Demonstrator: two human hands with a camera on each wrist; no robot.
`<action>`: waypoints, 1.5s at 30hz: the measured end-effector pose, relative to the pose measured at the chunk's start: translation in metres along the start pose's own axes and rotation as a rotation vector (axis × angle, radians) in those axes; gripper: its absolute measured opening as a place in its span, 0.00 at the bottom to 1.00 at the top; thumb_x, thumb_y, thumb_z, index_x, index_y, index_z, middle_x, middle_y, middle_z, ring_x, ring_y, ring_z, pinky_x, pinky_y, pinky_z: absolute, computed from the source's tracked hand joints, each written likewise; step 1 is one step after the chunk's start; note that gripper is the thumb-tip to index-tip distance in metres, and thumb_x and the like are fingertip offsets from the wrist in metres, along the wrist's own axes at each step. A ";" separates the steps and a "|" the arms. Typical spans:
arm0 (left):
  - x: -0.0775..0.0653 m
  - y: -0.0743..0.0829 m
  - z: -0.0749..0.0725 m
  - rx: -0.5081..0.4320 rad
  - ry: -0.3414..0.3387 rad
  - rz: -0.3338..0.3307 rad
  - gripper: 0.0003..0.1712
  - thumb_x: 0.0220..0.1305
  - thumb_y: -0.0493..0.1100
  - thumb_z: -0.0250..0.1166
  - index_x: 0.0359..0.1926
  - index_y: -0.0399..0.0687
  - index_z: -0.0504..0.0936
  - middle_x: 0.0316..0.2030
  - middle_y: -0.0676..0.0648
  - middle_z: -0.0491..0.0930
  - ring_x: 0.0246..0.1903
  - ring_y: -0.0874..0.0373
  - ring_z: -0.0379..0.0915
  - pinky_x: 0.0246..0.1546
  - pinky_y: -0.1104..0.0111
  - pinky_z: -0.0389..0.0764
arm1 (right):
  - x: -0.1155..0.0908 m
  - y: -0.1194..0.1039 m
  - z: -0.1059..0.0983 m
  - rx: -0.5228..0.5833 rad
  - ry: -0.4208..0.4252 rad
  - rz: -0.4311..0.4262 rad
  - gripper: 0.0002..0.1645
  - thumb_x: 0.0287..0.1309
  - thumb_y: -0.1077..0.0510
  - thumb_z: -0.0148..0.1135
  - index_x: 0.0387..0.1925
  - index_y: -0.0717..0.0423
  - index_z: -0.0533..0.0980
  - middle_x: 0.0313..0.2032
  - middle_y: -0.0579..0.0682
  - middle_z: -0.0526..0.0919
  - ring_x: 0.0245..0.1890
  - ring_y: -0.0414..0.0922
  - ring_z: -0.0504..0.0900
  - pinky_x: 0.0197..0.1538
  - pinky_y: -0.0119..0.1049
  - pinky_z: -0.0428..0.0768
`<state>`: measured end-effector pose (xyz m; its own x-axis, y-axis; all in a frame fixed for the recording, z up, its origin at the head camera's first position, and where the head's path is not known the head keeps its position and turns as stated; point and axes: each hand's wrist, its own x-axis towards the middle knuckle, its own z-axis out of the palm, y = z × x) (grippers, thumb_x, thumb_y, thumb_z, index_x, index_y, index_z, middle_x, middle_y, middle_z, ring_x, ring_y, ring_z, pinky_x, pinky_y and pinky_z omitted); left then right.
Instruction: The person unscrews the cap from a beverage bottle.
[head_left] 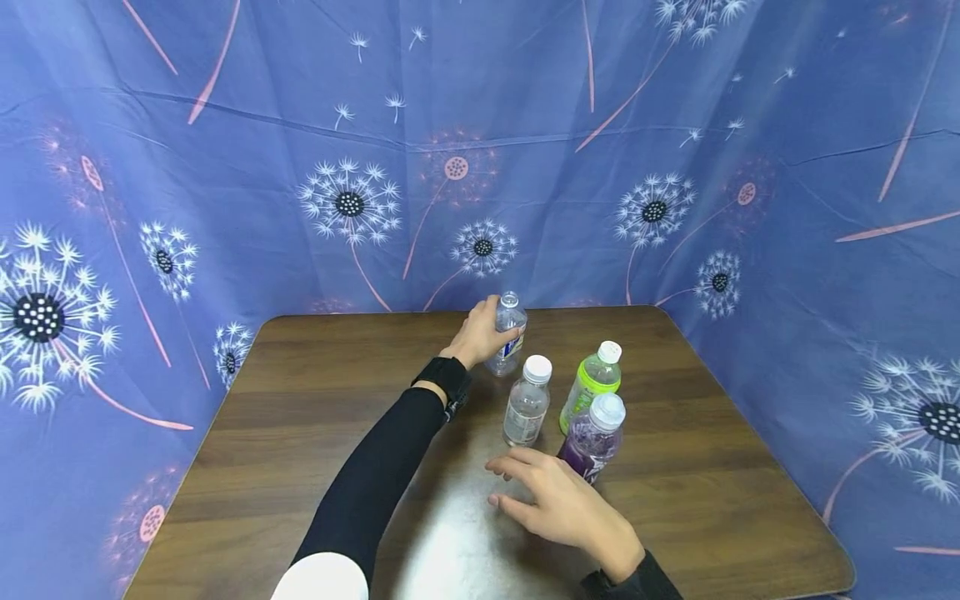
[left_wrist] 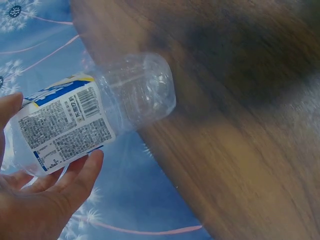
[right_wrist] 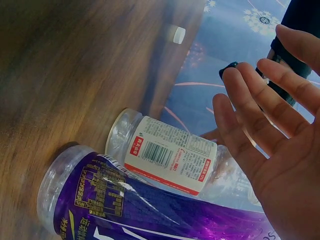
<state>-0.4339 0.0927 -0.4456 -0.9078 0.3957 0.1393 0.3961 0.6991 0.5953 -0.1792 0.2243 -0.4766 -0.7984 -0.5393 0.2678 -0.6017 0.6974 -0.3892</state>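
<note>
The left hand (head_left: 476,336) is wrapped around an uncapped clear bottle (head_left: 512,347), while the right hand (head_left: 561,502) is held relaxed near a purple-labelled bottle (head_left: 591,440).

Blue dandelion-print cloth (head_left: 517,100) behind | brown wood-grain table (head_left: 322,400) | white glare (head_left: 442,550), near side

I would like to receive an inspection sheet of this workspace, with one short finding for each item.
Surface: brown wood-grain table, shiny, reflecting light.
Job's things: uncapped clear bottle; capped clear bottle, green bottle and purple bottle, these three upright with white caps on.
Clutter: small white cap-like piece on the table, right wrist view.
Hands: left hand grips the uncapped clear bottle; right hand holds nothing, near the purple bottle, contact unclear.
Cables: nothing seen.
Surroundings: blue cloth with dandelion print behind the table.
</note>
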 end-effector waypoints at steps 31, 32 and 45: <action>-0.192 -0.033 -0.086 -0.030 0.129 0.067 0.44 0.67 0.60 0.69 0.78 0.52 0.66 0.67 0.41 0.75 0.61 0.45 0.78 0.54 0.52 0.86 | 0.033 -0.006 0.011 -0.007 0.145 0.035 0.17 0.64 0.49 0.73 0.53 0.46 0.83 0.43 0.37 0.86 0.41 0.36 0.86 0.39 0.32 0.84; -0.198 -0.035 -0.086 -0.034 0.130 0.053 0.44 0.67 0.61 0.70 0.78 0.53 0.66 0.66 0.41 0.75 0.60 0.46 0.79 0.53 0.52 0.86 | 0.035 -0.006 0.011 -0.013 0.153 0.038 0.17 0.64 0.49 0.73 0.53 0.46 0.84 0.42 0.38 0.86 0.40 0.37 0.86 0.39 0.32 0.84; -0.261 -0.042 -0.081 -0.057 0.161 0.070 0.43 0.62 0.55 0.76 0.75 0.51 0.71 0.53 0.51 0.82 0.44 0.61 0.80 0.40 0.67 0.85 | 0.058 -0.015 0.015 -0.022 0.168 0.077 0.19 0.65 0.53 0.72 0.56 0.50 0.83 0.46 0.45 0.87 0.42 0.44 0.88 0.40 0.37 0.85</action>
<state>-0.2246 -0.0880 -0.4431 -0.8904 0.3383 0.3044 0.4548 0.6364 0.6231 -0.2163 0.1757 -0.4687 -0.8338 -0.3987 0.3817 -0.5372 0.7451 -0.3952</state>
